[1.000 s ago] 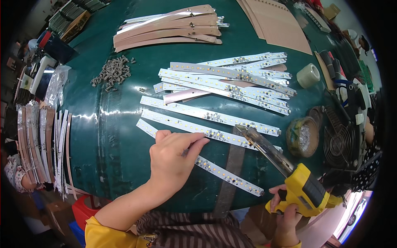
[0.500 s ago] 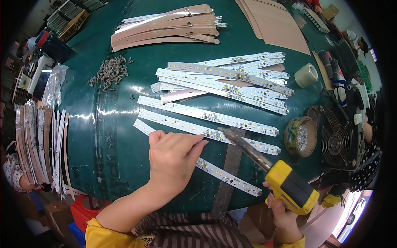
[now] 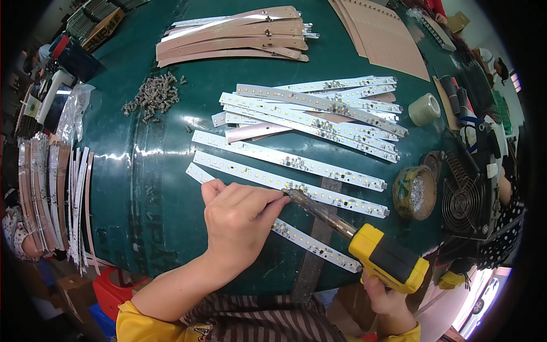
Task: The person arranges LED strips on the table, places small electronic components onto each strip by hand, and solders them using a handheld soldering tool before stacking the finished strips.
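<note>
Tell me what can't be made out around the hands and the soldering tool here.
- Head view: the soldering tool tip contact, hidden behind the left hand.
- The nearest LED strip, its middle covered by that hand.
- The right hand, its grip largely hidden behind the tool's yellow body.

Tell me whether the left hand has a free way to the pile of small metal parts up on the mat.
Probably yes: the left hand rests on the nearest strip, and bare green mat lies between it and the pile of small metal parts.

Green table (image 3: pixel 159 188) bears LED strips (image 3: pixel 288 159), screws (image 3: pixel 151 97), tape roll (image 3: pixel 424 109).
</note>
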`<state>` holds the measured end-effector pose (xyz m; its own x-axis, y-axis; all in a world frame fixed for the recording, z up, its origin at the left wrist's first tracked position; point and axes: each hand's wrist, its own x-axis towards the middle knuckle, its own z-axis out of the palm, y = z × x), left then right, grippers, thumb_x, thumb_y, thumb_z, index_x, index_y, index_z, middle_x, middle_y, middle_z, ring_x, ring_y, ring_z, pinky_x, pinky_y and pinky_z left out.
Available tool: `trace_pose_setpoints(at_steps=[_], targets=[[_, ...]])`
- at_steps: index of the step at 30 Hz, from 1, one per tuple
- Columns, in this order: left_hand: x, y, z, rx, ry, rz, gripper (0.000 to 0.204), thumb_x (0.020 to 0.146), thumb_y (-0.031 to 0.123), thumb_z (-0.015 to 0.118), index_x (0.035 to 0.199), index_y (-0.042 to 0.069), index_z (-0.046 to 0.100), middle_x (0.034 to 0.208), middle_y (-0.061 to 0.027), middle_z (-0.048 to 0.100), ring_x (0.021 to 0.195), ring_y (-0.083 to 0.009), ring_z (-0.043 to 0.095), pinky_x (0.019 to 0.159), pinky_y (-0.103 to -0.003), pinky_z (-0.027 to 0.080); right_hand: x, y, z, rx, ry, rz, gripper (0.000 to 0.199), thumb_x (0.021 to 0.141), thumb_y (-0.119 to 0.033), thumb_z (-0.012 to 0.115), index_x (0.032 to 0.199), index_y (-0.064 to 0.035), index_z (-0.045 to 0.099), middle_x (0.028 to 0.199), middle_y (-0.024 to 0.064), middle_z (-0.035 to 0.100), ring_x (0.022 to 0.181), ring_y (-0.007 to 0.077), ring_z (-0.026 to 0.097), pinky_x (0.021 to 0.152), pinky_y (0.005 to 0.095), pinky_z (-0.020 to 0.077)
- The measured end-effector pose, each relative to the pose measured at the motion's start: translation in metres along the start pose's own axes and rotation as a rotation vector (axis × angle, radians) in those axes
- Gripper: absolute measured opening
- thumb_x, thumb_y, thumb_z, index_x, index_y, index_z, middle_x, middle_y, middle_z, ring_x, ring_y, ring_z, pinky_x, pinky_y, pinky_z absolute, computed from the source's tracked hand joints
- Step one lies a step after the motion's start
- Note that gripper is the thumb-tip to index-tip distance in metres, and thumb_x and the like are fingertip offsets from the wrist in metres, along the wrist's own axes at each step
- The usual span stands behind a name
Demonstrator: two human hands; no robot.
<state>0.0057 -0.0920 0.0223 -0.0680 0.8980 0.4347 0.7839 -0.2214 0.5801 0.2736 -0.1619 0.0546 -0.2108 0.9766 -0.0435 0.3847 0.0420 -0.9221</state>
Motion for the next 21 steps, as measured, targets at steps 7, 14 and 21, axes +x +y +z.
trace_pose_setpoints(at_steps=[7, 14, 21], targets=[[-0.004, -0.002, 0.0, 0.014, -0.019, -0.006, 0.013, 0.069, 0.015, 0.081, 0.075, 0.013, 0.07, 0.071, 0.0029, 0.066, 0.066, -0.0158, 0.057, 0.071, -0.035, 0.031, -0.004, 0.003, 0.002, 0.063, 0.012, 0.096, 0.039, 0.093, -0.017, 0.06, 0.125, 0.0019, 0.05, 0.09, 0.0092, 0.063, 0.068, 0.011, 0.057, 0.061, 0.0236, 0.0471], [-0.001, -0.002, 0.001, 0.044, 0.023, 0.049, 0.014, 0.066, 0.01, 0.083, 0.073, 0.014, 0.071, 0.069, 0.0043, 0.067, 0.059, -0.0129, 0.054, 0.069, -0.033, 0.03, -0.006, 0.007, 0.008, 0.308, 0.129, 0.198, 0.046, 0.092, -0.031, 0.064, 0.121, 0.0011, 0.048, 0.081, 0.0094, 0.057, 0.062, 0.0124, 0.055, 0.055, 0.0251, 0.0461], [-0.001, -0.002, 0.0, 0.049, 0.019, 0.053, 0.016, 0.066, 0.01, 0.084, 0.073, 0.014, 0.07, 0.069, 0.005, 0.067, 0.06, -0.0128, 0.055, 0.071, -0.033, 0.031, 0.001, 0.001, 0.006, 0.412, 0.119, 0.208, 0.058, 0.093, -0.042, 0.062, 0.121, 0.0066, 0.047, 0.095, 0.0191, 0.062, 0.059, 0.0146, 0.055, 0.05, 0.0258, 0.044]])
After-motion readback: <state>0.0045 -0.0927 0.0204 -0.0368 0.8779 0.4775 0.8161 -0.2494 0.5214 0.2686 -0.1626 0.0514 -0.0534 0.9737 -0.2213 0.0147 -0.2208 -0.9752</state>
